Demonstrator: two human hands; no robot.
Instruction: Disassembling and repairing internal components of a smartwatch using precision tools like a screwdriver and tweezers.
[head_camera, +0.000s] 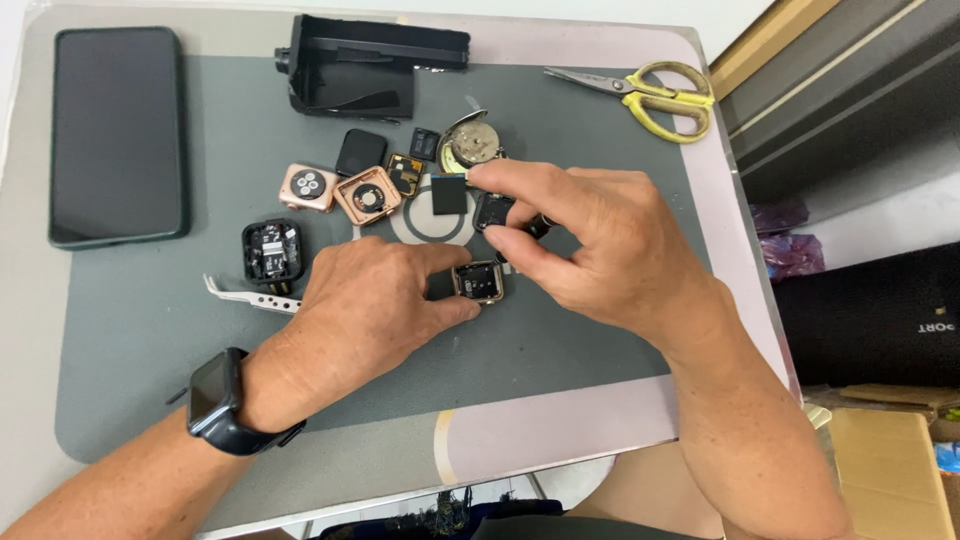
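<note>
While a gold watch case (478, 282) is pinned to the grey work mat (150, 330) between the thumb and forefinger of the left hand (365, 310), a small dark watch part (493, 210) is pinched between the thumb and forefinger of the right hand (590, 245) just above it. Both hands are thus closed on parts, the case lying between them at the middle of the mat. Just beyond the fingertips are scattered a black square module (449, 193), two rose-gold case backs (308, 187) and (367, 195), a black screen piece (360, 152) and a round metal movement (470, 145); a black opened case (272, 250) and white tweezers (250, 296) lie just beside the left hand, near its knuckles. A dark phone (117, 135) rests well off to the left, yellow-handled scissors (650, 95) beyond the right hand, and a black plastic housing (365, 65) at the far edge. A dark smartwatch (212, 400) is worn on the left wrist. With so many loose pieces crowded near the fingers, it is judged that one could be knocked aside or mixed up by a careless sweep, and that the pinched part, being small, could be dropped or bent if squeezed too hard.
</note>
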